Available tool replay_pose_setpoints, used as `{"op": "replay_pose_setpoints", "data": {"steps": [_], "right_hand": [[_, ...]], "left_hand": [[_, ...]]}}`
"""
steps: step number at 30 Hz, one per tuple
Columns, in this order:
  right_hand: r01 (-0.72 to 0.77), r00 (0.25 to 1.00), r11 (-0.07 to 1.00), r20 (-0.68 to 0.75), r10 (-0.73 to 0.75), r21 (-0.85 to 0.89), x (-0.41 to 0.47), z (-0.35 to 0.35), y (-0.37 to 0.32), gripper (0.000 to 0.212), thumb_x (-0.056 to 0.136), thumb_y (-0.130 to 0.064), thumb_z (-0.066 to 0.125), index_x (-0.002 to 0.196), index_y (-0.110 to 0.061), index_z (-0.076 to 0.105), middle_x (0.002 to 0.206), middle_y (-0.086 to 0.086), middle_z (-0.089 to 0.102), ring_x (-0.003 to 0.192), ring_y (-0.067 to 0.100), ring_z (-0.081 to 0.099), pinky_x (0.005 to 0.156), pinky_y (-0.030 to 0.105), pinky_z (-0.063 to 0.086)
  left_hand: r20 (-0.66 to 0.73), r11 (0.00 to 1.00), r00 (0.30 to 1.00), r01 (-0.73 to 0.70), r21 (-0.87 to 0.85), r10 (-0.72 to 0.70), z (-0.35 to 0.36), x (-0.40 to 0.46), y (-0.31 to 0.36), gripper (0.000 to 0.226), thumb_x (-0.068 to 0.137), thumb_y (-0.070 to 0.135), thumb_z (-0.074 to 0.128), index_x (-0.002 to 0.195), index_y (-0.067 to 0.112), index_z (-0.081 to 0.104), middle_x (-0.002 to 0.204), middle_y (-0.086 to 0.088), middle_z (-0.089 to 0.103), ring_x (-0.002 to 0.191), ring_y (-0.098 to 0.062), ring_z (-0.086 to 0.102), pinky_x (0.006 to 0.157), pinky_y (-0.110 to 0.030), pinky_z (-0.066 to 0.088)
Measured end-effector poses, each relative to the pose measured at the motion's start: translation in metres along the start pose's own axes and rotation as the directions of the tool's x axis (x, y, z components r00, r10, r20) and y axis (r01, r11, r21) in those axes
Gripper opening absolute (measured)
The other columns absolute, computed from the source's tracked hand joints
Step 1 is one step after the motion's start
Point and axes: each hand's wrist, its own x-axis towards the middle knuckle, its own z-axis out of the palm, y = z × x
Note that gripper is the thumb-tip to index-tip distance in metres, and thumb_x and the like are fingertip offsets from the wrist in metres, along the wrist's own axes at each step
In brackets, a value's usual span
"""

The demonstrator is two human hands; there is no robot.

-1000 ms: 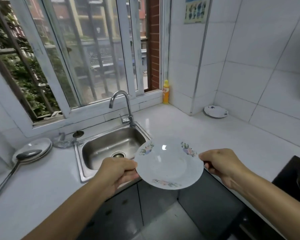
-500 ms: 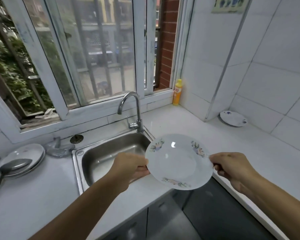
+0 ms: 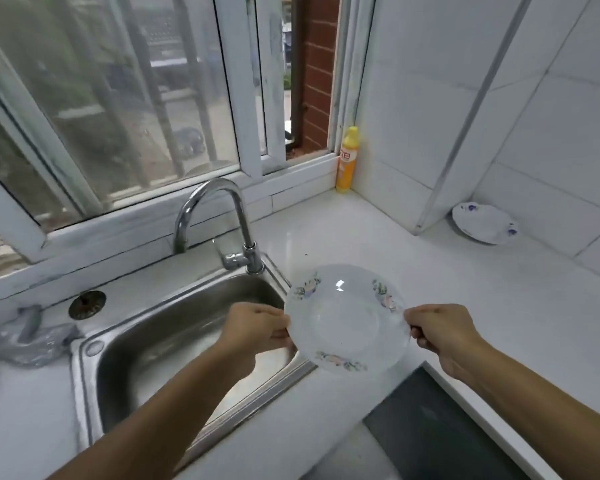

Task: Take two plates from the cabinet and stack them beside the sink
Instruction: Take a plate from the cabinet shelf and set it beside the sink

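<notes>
Holding the plate (image 3: 347, 323) level with both hands, I keep it in the air over the right corner of the sink (image 3: 174, 341) and the white desk (image 3: 447, 292). My left hand (image 3: 253, 329) pinches the left rim and my right hand (image 3: 440, 329) the opposite rim, so each grip is clenched on the plate and it cannot tip. I judge the bare desk just right of the sink as the spot to set it. Another plate (image 3: 484, 226) lies well apart, by the tiled corner.
</notes>
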Motion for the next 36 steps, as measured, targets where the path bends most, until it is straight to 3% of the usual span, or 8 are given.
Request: {"op": "replay_pose_setpoints", "data": {"steps": [5,10,15,26,36], "right_hand": [[-0.064,0.997,0.998,-0.049,0.064,0.007,0.069,0.028,-0.004,0.005,0.078,0.006,0.065,0.077,0.004,0.069,0.065,0.015,0.062,0.049,0.018,0.052,0.044,0.025,0.045],[-0.114,0.989,0.993,-0.093,0.113,-0.009,0.133,0.049,-0.004,0.008,0.078,0.005,0.063,0.074,0.002,0.069,0.062,0.014,0.061,0.047,0.017,0.051,0.046,0.026,0.045],[-0.158,0.979,0.987,-0.134,0.153,-0.027,0.184,0.060,0.001,0.008,0.081,0.001,0.065,0.074,-0.001,0.068,0.062,0.013,0.062,0.048,0.017,0.054,0.044,0.025,0.044],[-0.242,0.955,0.970,-0.182,0.233,-0.029,0.217,0.059,0.009,0.009,0.079,0.001,0.062,0.084,0.004,0.070,0.061,0.015,0.063,0.048,0.018,0.055,0.048,0.027,0.047],[-0.254,0.953,0.967,-0.182,0.244,-0.034,0.220,0.064,0.010,0.009,0.081,-0.002,0.064,0.087,0.003,0.069,0.062,0.013,0.063,0.050,0.017,0.055,0.048,0.026,0.045]], "left_hand": [[0.034,1.000,0.999,0.007,0.003,-0.007,0.018,0.084,0.006,0.011,0.080,-0.012,0.066,0.090,-0.015,0.062,0.072,-0.021,0.067,0.045,-0.020,0.068,0.043,-0.023,0.055],[0.027,0.997,0.999,0.046,0.056,-0.047,0.039,0.160,0.003,0.011,0.080,-0.010,0.068,0.075,-0.003,0.061,0.070,-0.019,0.066,0.052,-0.026,0.068,0.046,-0.028,0.059],[0.023,0.992,0.997,0.064,0.105,-0.067,0.062,0.216,-0.001,0.012,0.080,-0.010,0.068,0.073,-0.002,0.060,0.077,-0.022,0.066,0.063,-0.033,0.068,0.049,-0.031,0.060],[0.027,0.975,0.993,0.108,0.194,-0.115,0.084,0.247,-0.006,0.006,0.082,-0.009,0.066,0.080,-0.006,0.062,0.083,-0.025,0.067,0.070,-0.035,0.070,0.051,-0.030,0.060],[0.026,0.977,0.995,0.088,0.195,-0.095,0.082,0.257,-0.005,0.011,0.080,-0.010,0.068,0.074,-0.003,0.062,0.076,-0.022,0.068,0.058,-0.029,0.071,0.045,-0.027,0.058]]}}
